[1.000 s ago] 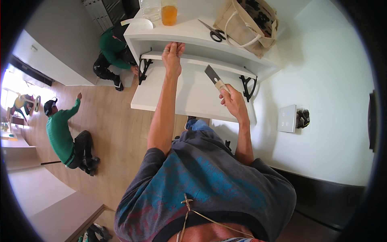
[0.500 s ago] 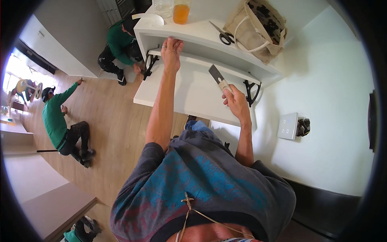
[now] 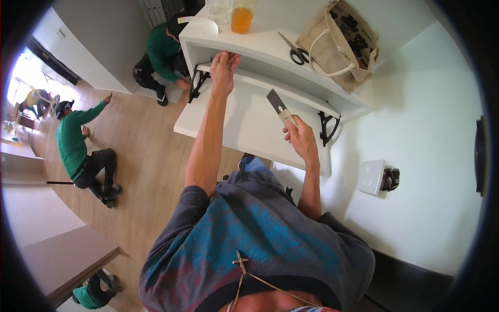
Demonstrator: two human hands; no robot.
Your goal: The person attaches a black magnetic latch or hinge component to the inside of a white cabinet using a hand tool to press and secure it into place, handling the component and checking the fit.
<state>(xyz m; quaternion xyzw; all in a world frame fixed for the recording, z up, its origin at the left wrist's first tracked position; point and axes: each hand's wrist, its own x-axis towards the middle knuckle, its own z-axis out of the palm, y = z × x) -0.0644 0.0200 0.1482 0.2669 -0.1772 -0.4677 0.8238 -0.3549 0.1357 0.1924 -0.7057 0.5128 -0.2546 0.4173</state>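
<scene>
Right hand (image 3: 300, 139) clamped on handle of scraper (image 3: 279, 105), blade long axis pointing up-left toward white shelf (image 3: 291, 62), just below its front edge. Left hand (image 3: 223, 70) farther left, fingers spread flat, pressed against shelf underside beside black bracket (image 3: 196, 83); holding nothing.

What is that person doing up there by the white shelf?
The person's left hand rests its fingers on the front edge of the white shelf. The right hand holds a scraper with its flat metal blade pointing up, just in front of the lower shelf. On top sit scissors, a cloth bag and a cup of orange drink. People in green shirts are down on the wooden floor.
</scene>
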